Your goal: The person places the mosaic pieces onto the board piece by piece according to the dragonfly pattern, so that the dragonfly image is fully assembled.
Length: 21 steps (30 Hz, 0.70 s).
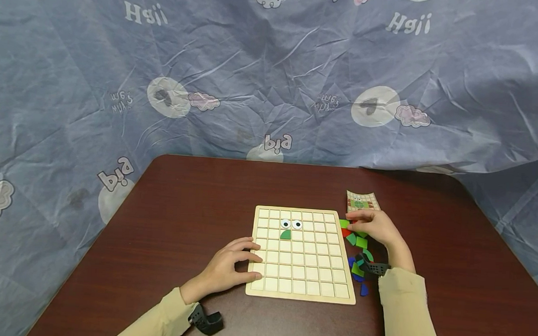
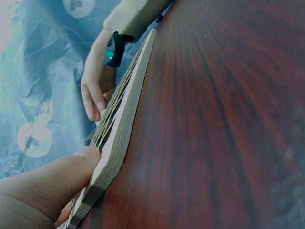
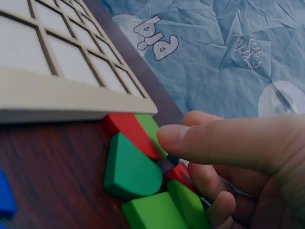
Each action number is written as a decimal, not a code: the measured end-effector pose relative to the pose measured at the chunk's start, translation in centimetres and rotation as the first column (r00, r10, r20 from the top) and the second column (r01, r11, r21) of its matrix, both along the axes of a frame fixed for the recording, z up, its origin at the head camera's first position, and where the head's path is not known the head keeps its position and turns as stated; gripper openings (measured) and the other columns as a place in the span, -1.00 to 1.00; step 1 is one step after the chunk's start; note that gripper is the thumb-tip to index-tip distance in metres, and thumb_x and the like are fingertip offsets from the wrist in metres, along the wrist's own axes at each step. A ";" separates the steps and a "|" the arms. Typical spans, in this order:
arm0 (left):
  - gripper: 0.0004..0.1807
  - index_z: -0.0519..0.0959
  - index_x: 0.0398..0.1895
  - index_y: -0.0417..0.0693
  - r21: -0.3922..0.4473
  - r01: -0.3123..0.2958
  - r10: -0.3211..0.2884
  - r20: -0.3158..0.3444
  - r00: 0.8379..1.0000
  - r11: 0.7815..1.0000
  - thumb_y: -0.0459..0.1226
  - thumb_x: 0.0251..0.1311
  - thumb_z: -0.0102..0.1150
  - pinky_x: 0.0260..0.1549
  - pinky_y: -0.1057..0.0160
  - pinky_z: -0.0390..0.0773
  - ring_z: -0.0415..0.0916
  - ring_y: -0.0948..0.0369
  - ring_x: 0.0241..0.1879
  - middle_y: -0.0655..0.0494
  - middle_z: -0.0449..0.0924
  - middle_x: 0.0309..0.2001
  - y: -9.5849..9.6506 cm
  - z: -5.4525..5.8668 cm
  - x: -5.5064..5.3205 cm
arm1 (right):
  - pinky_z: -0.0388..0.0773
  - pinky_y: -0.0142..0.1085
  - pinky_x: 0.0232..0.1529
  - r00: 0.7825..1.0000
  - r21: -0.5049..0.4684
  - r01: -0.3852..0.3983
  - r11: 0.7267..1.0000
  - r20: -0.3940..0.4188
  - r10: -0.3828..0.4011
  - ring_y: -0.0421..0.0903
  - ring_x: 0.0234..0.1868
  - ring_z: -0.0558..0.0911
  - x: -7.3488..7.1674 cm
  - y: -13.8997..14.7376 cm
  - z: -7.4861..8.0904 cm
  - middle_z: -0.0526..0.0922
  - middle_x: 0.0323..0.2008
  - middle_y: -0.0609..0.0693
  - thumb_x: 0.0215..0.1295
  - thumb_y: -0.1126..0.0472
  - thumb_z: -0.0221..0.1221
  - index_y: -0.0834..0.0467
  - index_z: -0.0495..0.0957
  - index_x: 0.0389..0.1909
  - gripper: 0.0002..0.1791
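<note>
A pale wooden grid board (image 1: 305,245) lies on the table, with two googly-eye pieces (image 1: 291,223) and one green quarter-round piece (image 1: 286,234) in its cells. My left hand (image 1: 226,266) rests on the board's left edge, fingers spread; its thumb (image 2: 71,176) touches the rim in the left wrist view. Off the board's right side, my right hand (image 1: 376,226) reaches over loose blocks. Its thumb tip overlaps a light green block (image 3: 148,128), beside a red block (image 3: 133,136) and a dark green rounded block (image 3: 131,169). No block shows between thumb and index finger.
A small printed card (image 1: 362,201) with a coloured grid picture lies behind the right hand. More blocks, including a light green one (image 1: 361,242) and a blue one (image 1: 364,290), trail along the board's right edge. A patterned cloth (image 1: 254,87) hangs behind the brown table (image 1: 195,195).
</note>
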State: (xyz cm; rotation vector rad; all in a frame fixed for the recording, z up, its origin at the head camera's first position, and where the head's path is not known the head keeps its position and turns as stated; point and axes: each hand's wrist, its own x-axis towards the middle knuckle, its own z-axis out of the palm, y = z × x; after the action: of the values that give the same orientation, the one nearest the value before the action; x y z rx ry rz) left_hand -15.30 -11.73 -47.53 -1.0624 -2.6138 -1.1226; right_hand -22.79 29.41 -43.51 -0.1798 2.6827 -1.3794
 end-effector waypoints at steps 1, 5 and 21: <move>-0.67 0.67 -0.15 0.15 0.000 0.000 0.000 0.001 1.000 1.000 0.05 0.06 0.31 0.16 0.03 0.37 0.21 0.14 0.30 0.22 0.47 0.11 0.0 0.0 0.0 | 0.56 -0.30 -0.29 1.000 -0.002 0.004 1.000 0.002 -0.004 -0.14 -0.31 0.56 0.0 0.0 -0.1 0.57 -0.04 0.23 0.13 0.14 0.33 0.30 0.56 0.03 -0.53; -0.67 0.67 -0.15 0.15 0.005 0.002 -0.002 0.007 1.000 1.000 0.05 0.05 0.32 0.17 0.03 0.36 0.21 0.14 0.30 0.22 0.47 0.11 0.0 0.1 0.0 | 0.54 -0.30 -0.34 1.000 -0.001 -0.005 1.000 0.004 0.005 -0.12 -0.34 0.53 0.1 0.1 -0.1 0.58 -0.11 0.22 0.13 0.17 0.33 0.33 0.55 0.03 -0.53; -0.65 0.67 -0.14 0.17 0.008 0.002 -0.002 0.011 1.000 1.000 0.08 0.07 0.28 0.15 0.01 0.38 0.19 0.16 0.31 0.24 0.47 0.12 0.1 0.0 0.0 | 0.47 -0.34 -0.43 0.999 0.055 -0.044 0.997 0.032 0.043 -0.08 -0.34 0.43 -0.1 0.0 0.2 0.54 -0.34 0.08 0.12 0.27 0.31 0.35 0.57 -0.03 -0.61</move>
State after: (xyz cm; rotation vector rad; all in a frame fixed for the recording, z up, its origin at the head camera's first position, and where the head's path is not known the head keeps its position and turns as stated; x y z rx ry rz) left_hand -15.26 -11.67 -47.53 -1.0609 -2.6155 -1.1414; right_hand -22.93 29.37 -43.35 -0.2088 2.6722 -1.2831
